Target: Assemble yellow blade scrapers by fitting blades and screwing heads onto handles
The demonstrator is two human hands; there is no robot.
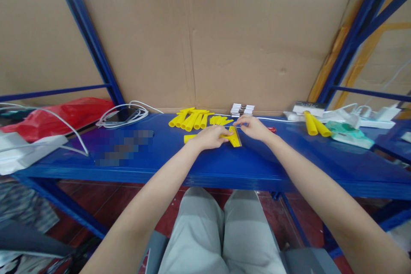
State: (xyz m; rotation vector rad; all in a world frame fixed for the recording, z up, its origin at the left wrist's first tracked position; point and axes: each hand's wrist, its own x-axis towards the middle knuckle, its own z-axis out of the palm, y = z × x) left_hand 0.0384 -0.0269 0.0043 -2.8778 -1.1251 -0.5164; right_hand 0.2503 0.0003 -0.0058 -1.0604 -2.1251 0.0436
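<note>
On the blue table, my left hand (210, 137) is closed around a yellow scraper (235, 137), whose wide head points right with a thin edge along its end. My right hand (252, 126) hovers at the top corner of that head, thumb and fingers pinched together; anything between them is too small to make out. Beyond my right wrist lies a tool with a red end (272, 129), partly hidden. Behind the left hand are a row of yellow tubular handles (194, 119) and a heap of smaller yellow pieces (220, 120).
Small white boxes (242, 109) stand by the cardboard wall (224, 51). At right are two yellow tubes (316, 124), a green packet (349, 134) and a white power strip (375, 123). A coiled white cable (136, 115) and red bag (73, 113) lie left. Blue posts (93, 38) frame the table.
</note>
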